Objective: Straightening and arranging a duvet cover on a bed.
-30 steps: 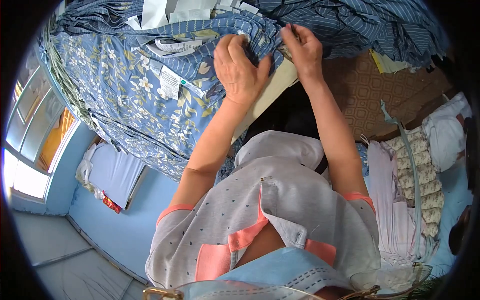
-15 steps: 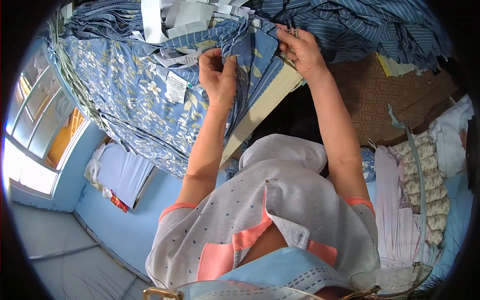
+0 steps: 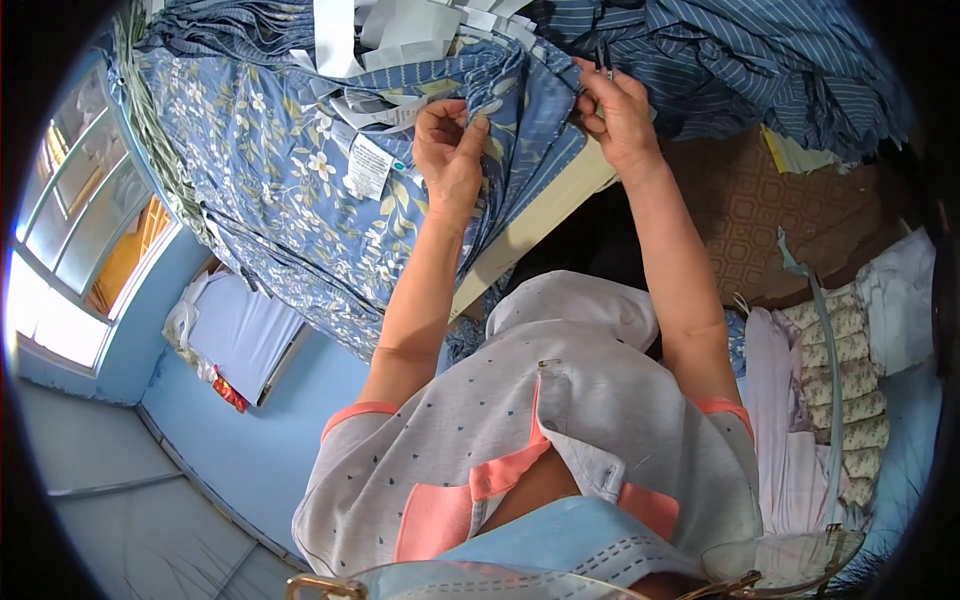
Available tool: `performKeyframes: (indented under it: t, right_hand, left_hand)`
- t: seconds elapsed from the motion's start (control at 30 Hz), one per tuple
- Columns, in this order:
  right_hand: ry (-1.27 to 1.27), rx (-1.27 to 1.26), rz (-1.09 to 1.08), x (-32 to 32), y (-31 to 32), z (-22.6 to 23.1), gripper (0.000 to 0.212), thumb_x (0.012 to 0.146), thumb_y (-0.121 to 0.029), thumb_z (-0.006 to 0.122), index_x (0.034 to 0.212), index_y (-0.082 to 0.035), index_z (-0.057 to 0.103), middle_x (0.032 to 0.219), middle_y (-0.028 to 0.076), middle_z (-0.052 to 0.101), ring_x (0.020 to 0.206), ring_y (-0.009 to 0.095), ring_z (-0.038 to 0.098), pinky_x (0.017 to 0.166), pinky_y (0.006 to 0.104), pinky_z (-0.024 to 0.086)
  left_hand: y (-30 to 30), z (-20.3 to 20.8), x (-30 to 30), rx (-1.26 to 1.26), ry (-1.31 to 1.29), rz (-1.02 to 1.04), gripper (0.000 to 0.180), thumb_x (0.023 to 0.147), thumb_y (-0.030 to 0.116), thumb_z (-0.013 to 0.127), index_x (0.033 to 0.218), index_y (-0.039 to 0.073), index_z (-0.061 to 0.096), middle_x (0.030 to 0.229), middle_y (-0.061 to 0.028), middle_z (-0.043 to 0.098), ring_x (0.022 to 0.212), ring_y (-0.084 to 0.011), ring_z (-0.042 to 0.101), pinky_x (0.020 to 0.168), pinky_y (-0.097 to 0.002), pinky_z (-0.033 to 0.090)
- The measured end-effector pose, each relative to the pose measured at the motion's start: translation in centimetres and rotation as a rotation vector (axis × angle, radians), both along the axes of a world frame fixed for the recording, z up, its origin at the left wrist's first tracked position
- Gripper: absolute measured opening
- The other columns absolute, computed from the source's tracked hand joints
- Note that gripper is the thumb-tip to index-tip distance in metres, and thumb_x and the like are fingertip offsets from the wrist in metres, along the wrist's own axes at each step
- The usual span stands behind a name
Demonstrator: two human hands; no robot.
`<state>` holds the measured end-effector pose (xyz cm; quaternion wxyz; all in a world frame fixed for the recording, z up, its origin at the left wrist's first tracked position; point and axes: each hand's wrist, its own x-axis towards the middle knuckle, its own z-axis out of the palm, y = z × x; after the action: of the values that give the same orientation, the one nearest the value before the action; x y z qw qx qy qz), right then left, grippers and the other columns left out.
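Gripping the folded edge of the blue floral fabric at the upper middle of the frame, the left hand has its fingers curled shut on a pleat of cloth, thumb pressed against the fold. Over to the upper right of it, the right hand pinches the same fabric edge, fingers closed tight where the floral cloth meets the striped blue fabric. The two hands sit near each other, apart, with a ridge of gathered cloth between them. White paper tags lie on the fabric just above and left of the left hand, one more tag lower down. The floral fabric spreads across the upper left, draping over a pale counter edge. A brown patterned cloth lies at the right, and stacked pale folded textiles at the lower right.
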<state>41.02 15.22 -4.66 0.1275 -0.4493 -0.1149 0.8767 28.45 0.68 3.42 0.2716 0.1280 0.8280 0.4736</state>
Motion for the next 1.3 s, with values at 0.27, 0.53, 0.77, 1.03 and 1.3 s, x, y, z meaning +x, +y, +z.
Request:
performKeyframes:
  t: [0.27,0.53,0.77,1.03,1.3]
  right_hand:
    - [-0.084,0.311,0.276,-0.9,0.7,-2.0,0.016,0.09,-0.017,0.071,0.097,-0.002,0.071,0.088,0.002,0.069,0.074,0.01,0.064,0.066,0.0245,0.051]
    - [0.102,0.124,0.072,-1.5,-0.3,1.1,0.012,0.091,-0.005,0.066,0.101,0.0,0.069,0.084,0.0,0.067,0.071,0.007,0.063,0.062,0.0223,0.05]
    - [0.095,0.988,0.094,-4.1,-5.7,10.2,0.017,0.085,-0.003,0.07,0.101,-0.002,0.07,0.084,0.004,0.068,0.067,0.009,0.063,0.057,0.0226,0.049]
    - [0.329,1.112,0.261,-5.1,-10.8,10.8,0.024,0.078,-0.006,0.078,0.1,-0.005,0.07,0.089,0.006,0.064,0.069,0.019,0.064,0.061,0.0314,0.052]
    - [-0.423,1.028,0.44,-2.9,0.8,-1.3,0.032,0.099,-0.035,0.059,0.107,-0.008,0.074,0.077,0.001,0.069,0.061,0.009,0.058,0.058,0.0265,0.046]
  left_hand:
    - [0.2,0.0,0.1,0.032,-0.038,0.021,0.031,0.083,-0.004,0.073,0.109,0.002,0.057,0.092,0.0,0.057,0.077,-0.0067,0.051,0.07,-0.0205,0.043]
    - [-0.1,0.8,0.2,0.072,-0.077,-0.016,0.038,0.083,-0.004,0.071,0.116,0.002,0.053,0.101,-0.0024,0.057,0.089,-0.0095,0.054,0.079,-0.0228,0.044]
    - [-0.8,8.1,-3.3,-0.037,-0.066,0.115,0.052,0.09,0.027,0.055,0.134,0.001,0.052,0.119,-0.0068,0.056,0.109,-0.0164,0.054,0.095,-0.0287,0.042]
    - [-1.5,11.6,-7.2,-0.398,-0.207,-0.085,0.038,0.088,0.01,0.071,0.121,-0.005,0.058,0.106,-0.0096,0.068,0.091,-0.015,0.064,0.082,-0.0287,0.05]
    - [-6.3,8.0,-7.1,-0.293,-0.398,0.32,0.043,0.078,0.0,0.078,0.116,-0.007,0.059,0.101,-0.0144,0.069,0.084,-0.0215,0.069,0.076,-0.0323,0.057]
